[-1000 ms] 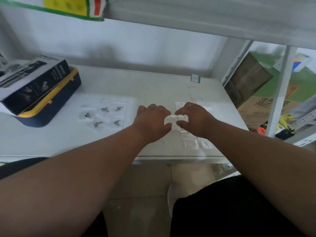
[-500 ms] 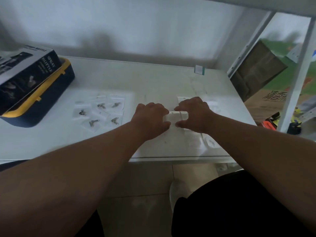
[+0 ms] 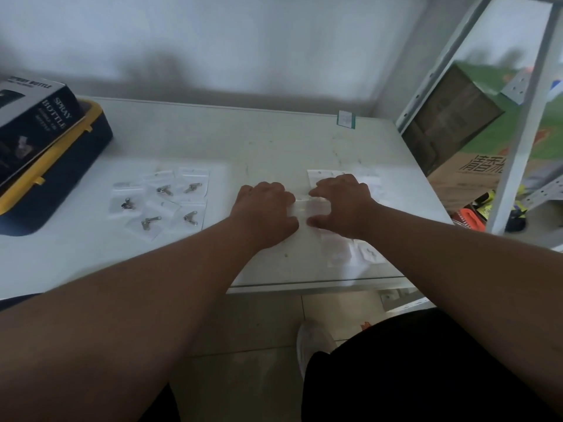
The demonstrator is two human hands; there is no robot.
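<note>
Presently both hands are at work near the front right of the tabletop. The left hand and right hand lie knuckles up and close together, with a small clear bag stretched between them. Whether it rests on the surface or sits just above it, I cannot tell. Left grip: fingers curled, pinching the bag's left edge. Right grip: likewise clenched on the bag's right edge, thumb nearer the front, fingers behind. The bag's contents cannot be made out. Under and beside the right hand lies a pile of flat clear bags, running toward the front edge. Left of the left hand, and apart from it, several filled bags are laid out in two loose rows, most showing a small metal part inside. At the far left a navy and yellow case stands on the tabletop, with a box marked SPRAY BOTTLE resting tilted on top of it. A small green-edged label sits at the rear edge. Right of the tabletop stand a white upright and a carton.
</note>
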